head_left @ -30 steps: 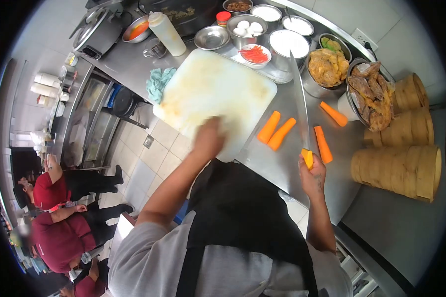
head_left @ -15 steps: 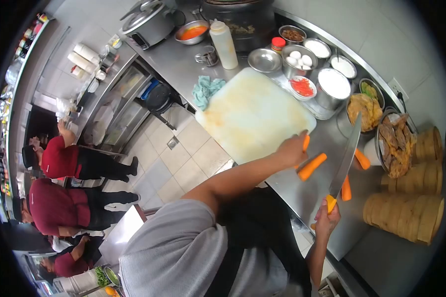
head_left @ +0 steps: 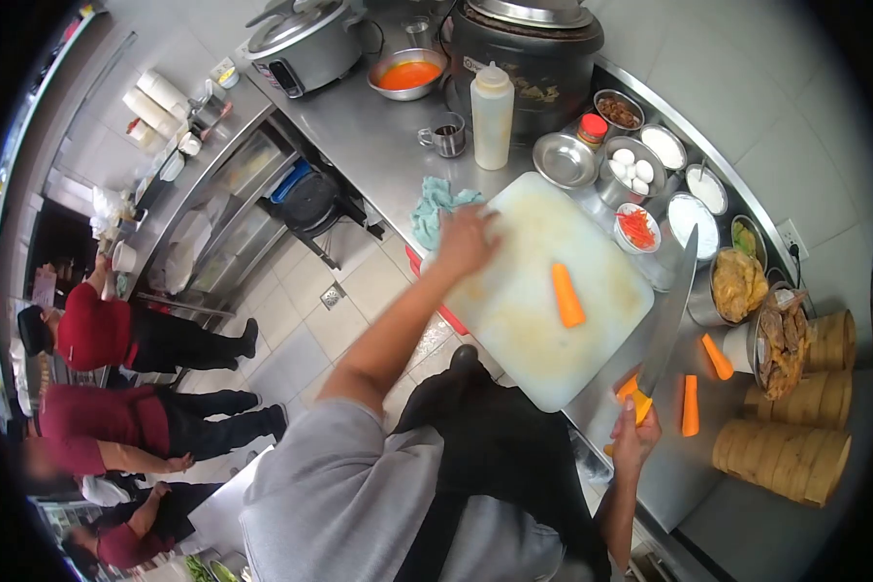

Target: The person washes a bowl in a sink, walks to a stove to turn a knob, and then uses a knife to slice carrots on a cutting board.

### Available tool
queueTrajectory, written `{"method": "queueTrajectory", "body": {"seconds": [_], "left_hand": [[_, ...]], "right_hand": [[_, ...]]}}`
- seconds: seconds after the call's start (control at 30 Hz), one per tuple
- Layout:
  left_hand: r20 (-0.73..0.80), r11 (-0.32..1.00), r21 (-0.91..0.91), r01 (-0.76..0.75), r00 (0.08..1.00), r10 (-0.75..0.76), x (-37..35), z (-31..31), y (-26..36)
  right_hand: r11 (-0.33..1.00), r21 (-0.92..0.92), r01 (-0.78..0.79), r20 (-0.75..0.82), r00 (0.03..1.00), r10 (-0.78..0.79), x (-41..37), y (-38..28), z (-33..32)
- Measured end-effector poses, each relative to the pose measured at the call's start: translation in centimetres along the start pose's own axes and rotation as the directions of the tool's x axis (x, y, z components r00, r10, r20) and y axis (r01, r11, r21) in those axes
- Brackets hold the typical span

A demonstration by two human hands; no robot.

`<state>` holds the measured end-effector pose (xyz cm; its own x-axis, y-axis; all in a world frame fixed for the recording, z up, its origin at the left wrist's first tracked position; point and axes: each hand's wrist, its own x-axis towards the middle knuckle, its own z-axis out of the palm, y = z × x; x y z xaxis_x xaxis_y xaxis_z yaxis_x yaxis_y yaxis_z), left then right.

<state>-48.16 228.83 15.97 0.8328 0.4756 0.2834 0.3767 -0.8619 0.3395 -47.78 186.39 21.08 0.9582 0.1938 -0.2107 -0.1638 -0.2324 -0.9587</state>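
The teal cloth [head_left: 438, 209] is lying by the white cutting board [head_left: 606, 267]; just beside it my left hand [head_left: 468, 240] is showing blurred—I can't tell whether it's gripping anything. One carrot [head_left: 567, 296] is resting on the board. Well apart, my right hand [head_left: 636, 436] is clasping the yellow-handled knife [head_left: 671, 325]—more carrots [head_left: 690, 405] are lying rightward on the counter [head_left: 655, 475].

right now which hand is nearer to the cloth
Left. The left hand is at the cloth, partly in front of it, contact unclear; the right hand grips the knife past the opposite side of the board.
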Motion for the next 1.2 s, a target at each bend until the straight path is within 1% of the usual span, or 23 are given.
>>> {"method": "queueTrajectory", "body": {"seconds": [0.07,0.13,0.23,0.27,0.37,0.4,0.47,0.53,0.57,0.6,0.63,0.67,0.7,0.77,0.8,0.87,0.93,1.0,1.07,1.1,1.13,1.17,1.2], "left_hand": [[0.098,0.986,0.144,-0.08,0.993,0.066,1.5,0.8,-8.8],[0.219,0.99,0.102,-0.1,0.973,0.076,2.4,-0.5,-14.3],[0.067,0.96,0.221,0.173,0.979,-0.192,4.5,-0.2,-21.0],[-0.017,0.911,0.278,0.304,0.95,-0.312,5.3,-0.6,-22.0],[-0.065,0.832,0.253,0.494,0.866,-0.495,6.7,-0.6,-22.2],[-0.038,0.851,0.243,0.465,0.881,-0.471,6.9,-0.1,-20.9],[-0.344,0.84,0.311,0.446,0.876,-0.338,6.9,-2.1,-15.5],[-0.147,0.989,-0.068,0.135,0.979,-0.143,6.4,-0.8,-10.0],[0.005,0.921,-0.386,0.046,0.999,-0.048,6.1,2.1,-7.3],[0.222,0.834,-0.552,-0.017,0.961,0.166,5.6,2.4,-2.6],[0.215,0.782,-0.587,-0.21,0.891,0.401,4.7,4.3,1.4],[0.295,0.76,-0.514,-0.397,0.751,0.591,4.4,4.4,5.5],[0.342,0.715,-0.528,-0.458,0.656,0.673,4.0,5.0,8.8],[0.321,0.64,-0.557,-0.529,0.574,0.753,3.2,7.9,12.7],[0.311,0.632,-0.564,-0.532,0.572,0.759,3.3,9.1,12.8],[0.342,0.576,-0.577,-0.579,0.469,0.814,3.8,9.7,12.6],[0.249,0.522,-0.555,-0.647,0.47,0.847,2.4,8.6,9.9],[0.349,0.54,-0.547,-0.64,0.411,0.842,1.6,6.4,6.4],[0.372,0.604,-0.542,-0.584,0.478,0.796,0.9,4.6,3.5],[0.393,0.615,-0.542,-0.573,0.473,0.788,0.5,3.5,2.7],[0.226,0.637,-0.491,-0.595,0.619,0.752,0.4,2.4,2.3],[0.035,0.665,-0.435,-0.608,0.726,0.687,0.2,1.9,2.2],[0.046,0.669,-0.432,-0.605,0.726,0.686,-0.7,2.3,2.2]], "right_hand": [[0.999,0.032,-0.007,-0.005,1.0,0.008,0.0,-0.4,1.8],[1.0,0.006,-0.003,-0.017,1.0,0.003,-0.2,-1.3,3.6],[1.0,-0.026,0.002,-0.058,0.998,-0.003,-0.7,-2.7,6.1],[0.999,-0.034,0.006,-0.076,0.997,-0.008,-0.8,-3.0,6.8],[0.996,-0.09,0.01,-0.121,0.992,-0.021,-0.9,-2.6,8.2],[0.995,-0.095,-0.004,-0.159,0.987,-0.011,-1.1,-2.4,8.3],[0.983,-0.181,-0.013,-0.171,0.985,-0.018,-1.3,-2.3,8.7],[0.987,-0.133,-0.085,-0.2,0.978,0.058,-1.8,-3.0,9.1],[0.992,-0.1,-0.076,-0.21,0.976,0.054,-1.9,-3.1,9.1],[0.996,-0.069,-0.062,-0.217,0.975,0.046,-1.9,-3.3,9.1],[0.996,-0.071,-0.058,-0.234,0.972,0.04,-1.9,-3.8,9.3],[0.999,0.003,0.034,-0.264,0.964,-0.032,-1.8,-4.7,9.5],[0.989,0.071,0.128,-0.296,0.95,-0.101,-1.8,-5.3,9.7],[0.982,0.012,0.188,-0.342,0.924,-0.173,-1.3,-5.4,9.6],[0.97,-0.043,0.241,-0.371,0.897,-0.239,-1.2,-5.5,9.2],[0.974,-0.025,0.227,-0.337,0.915,-0.221,-1.4,-5.7,8.4],[0.98,0.013,0.197,-0.306,0.934,-0.184,-1.5,-4.6,7.1],[0.968,-0.232,-0.093,-0.204,0.978,0.045,-1.3,-1.8,5.6],[0.946,-0.259,-0.193,-0.193,0.971,0.145,-1.4,-1.1,6.2],[0.861,-0.486,-0.152,-0.152,0.985,0.088,-1.2,-0.7,6.5],[0.727,-0.681,-0.089,-0.094,0.995,0.034,-0.9,-0.4,6.8],[0.765,-0.644,-0.015,-0.046,0.999,-0.019,-0.6,-0.1,7.1],[0.77,-0.638,-0.018,-0.041,0.999,-0.011,-0.1,0.2,7.1]]}}
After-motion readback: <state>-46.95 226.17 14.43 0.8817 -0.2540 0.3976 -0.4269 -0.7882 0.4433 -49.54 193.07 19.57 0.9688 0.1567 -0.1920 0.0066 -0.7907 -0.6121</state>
